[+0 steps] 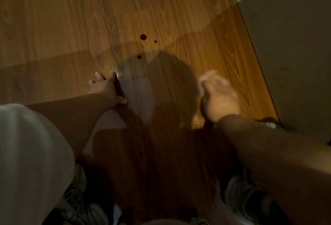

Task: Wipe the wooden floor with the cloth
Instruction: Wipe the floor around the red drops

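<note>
The left hand (pixel 104 88) is being laid flat on the wooden floor (pixel 71 18), fingers spread wide. A pale cloth (pixel 206 78) is being pressed to the floor under the right hand (pixel 221 97). With the blur, gripped or just pushed flat cannot be told. Dark red drops (pixel 143 37), possibly liquid, are being left beyond both hands, apart from the cloth.
</note>
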Motion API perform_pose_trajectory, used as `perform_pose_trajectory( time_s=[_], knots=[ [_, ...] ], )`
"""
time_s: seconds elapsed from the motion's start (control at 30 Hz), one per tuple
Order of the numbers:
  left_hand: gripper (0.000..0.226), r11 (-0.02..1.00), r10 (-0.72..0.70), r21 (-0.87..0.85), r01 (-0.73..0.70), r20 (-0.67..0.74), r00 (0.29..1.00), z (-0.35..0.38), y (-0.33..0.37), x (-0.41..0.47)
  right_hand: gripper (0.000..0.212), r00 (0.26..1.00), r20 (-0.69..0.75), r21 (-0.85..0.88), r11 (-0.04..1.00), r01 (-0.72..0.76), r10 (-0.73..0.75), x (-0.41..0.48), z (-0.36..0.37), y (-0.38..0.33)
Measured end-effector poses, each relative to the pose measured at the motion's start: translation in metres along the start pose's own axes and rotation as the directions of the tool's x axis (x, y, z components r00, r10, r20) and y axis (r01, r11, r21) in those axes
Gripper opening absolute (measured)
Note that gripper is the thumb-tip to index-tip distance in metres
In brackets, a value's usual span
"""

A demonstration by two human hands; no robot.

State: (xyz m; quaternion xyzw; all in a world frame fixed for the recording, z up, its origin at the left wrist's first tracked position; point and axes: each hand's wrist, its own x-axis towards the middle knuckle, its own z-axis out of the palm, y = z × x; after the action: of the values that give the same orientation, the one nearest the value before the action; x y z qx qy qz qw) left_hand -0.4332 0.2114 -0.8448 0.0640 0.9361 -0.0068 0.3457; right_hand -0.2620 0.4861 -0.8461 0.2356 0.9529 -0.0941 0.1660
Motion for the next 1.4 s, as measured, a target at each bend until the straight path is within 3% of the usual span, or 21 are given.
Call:
perform_pose_trajectory(
  time_s=[0.07,0.13,0.23,0.3,0.37,0.43,0.47,0.53,0.6,0.7,0.77,0.83,0.87,0.93,1.0,1.07,1.13,1.2,1.27,1.33,1.4],
  knots=[
    [0.106,1.000,0.002,-0.014,-0.002,-0.002,1.000,0.001,0.000,-0.005,0.064,0.905,0.099,-0.048,0.910,-0.411,0.414,0.008,-0.023,0.036],
    [0.104,0.999,0.005,-0.048,-0.006,-0.024,1.000,0.003,-0.002,-0.008,0.076,0.791,0.268,-0.065,0.829,-0.555,0.550,0.008,-0.032,0.039],
    [0.101,0.995,0.011,-0.100,-0.015,-0.043,0.999,0.009,-0.004,-0.013,0.060,0.899,0.275,0.060,0.928,-0.369,0.340,-0.026,-0.012,-0.006],
    [0.100,0.994,0.000,-0.107,-0.005,-0.045,0.999,0.012,-0.006,-0.013,0.063,0.978,0.209,0.144,0.989,-0.043,0.012,-0.059,0.009,-0.048],
    [0.098,0.993,-0.008,-0.118,0.003,-0.044,0.999,0.014,-0.006,-0.013,0.060,0.937,0.182,0.188,0.946,0.264,-0.297,-0.082,0.022,-0.070],
    [0.095,0.993,0.002,-0.119,-0.011,-0.076,0.997,0.015,-0.003,-0.012,0.061,0.911,0.191,0.194,0.924,0.330,-0.366,-0.077,0.025,-0.060],
    [0.095,0.994,0.016,-0.104,-0.027,-0.104,0.994,0.014,-0.002,-0.010,0.063,0.939,0.192,0.158,0.953,0.259,-0.287,-0.063,0.023,-0.046],
    [0.097,0.995,0.045,-0.079,-0.057,-0.144,0.989,0.010,-0.001,-0.004,0.067,0.984,0.172,0.055,0.996,-0.063,0.053,-0.035,0.015,-0.007],
    [0.103,0.994,0.044,-0.090,-0.055,-0.122,0.992,0.005,-0.001,0.005,0.055,0.893,0.144,0.150,0.883,-0.445,0.426,-0.006,-0.005,0.035],
    [0.119,0.993,-0.018,-0.115,0.009,-0.078,0.997,-0.005,-0.007,0.024,0.048,0.774,0.177,0.337,0.702,-0.628,0.607,0.028,-0.024,0.043],
    [0.130,0.989,-0.032,-0.146,0.020,-0.081,0.996,-0.015,-0.012,0.031,0.051,0.853,0.106,0.346,0.785,-0.514,0.511,0.040,-0.021,0.007],
    [0.135,0.985,-0.029,-0.174,0.013,-0.087,0.996,-0.026,-0.014,0.040,0.040,0.981,-0.026,0.334,0.927,-0.170,0.190,0.051,-0.012,-0.050],
    [0.136,0.986,-0.026,-0.165,0.014,-0.072,0.997,-0.030,-0.015,0.043,0.037,0.999,-0.040,0.308,0.951,0.013,-0.001,0.054,-0.007,-0.081],
    [0.141,0.995,-0.015,-0.101,0.015,-0.003,1.000,-0.030,-0.016,0.046,0.047,0.929,0.074,0.273,0.903,0.332,-0.363,0.057,0.000,-0.133],
    [0.147,0.999,0.011,-0.044,-0.008,0.062,0.998,-0.020,-0.015,0.040,0.057,0.765,0.176,0.260,0.779,0.571,-0.619,0.051,0.003,-0.154],
    [0.149,1.000,0.019,-0.025,-0.017,0.055,0.998,-0.015,-0.016,0.040,0.063,0.706,0.170,0.279,0.721,0.634,-0.687,0.060,0.003,-0.147],
    [0.149,0.999,0.017,-0.030,-0.016,0.056,0.998,-0.014,-0.017,0.041,0.066,0.815,0.097,0.306,0.796,0.522,-0.571,0.074,0.003,-0.126],
    [0.149,0.999,0.013,-0.052,-0.010,0.050,0.999,-0.014,-0.020,0.042,0.064,0.946,-0.022,0.312,0.897,0.313,-0.322,0.092,-0.001,-0.112],
    [0.148,0.998,0.023,-0.058,-0.021,0.020,1.000,-0.012,-0.022,0.042,0.062,0.978,-0.062,0.266,0.941,0.209,-0.199,0.100,-0.002,-0.120],
    [0.146,0.999,0.033,-0.037,-0.033,0.003,0.999,-0.012,-0.024,0.041,0.066,0.926,-0.011,0.249,0.896,0.368,-0.378,0.095,-0.001,-0.145],
    [0.145,0.999,0.030,-0.026,-0.030,-0.006,1.000,-0.012,-0.025,0.042,0.066,0.744,0.076,0.234,0.737,0.634,-0.664,0.084,0.006,-0.172]
  ],
)
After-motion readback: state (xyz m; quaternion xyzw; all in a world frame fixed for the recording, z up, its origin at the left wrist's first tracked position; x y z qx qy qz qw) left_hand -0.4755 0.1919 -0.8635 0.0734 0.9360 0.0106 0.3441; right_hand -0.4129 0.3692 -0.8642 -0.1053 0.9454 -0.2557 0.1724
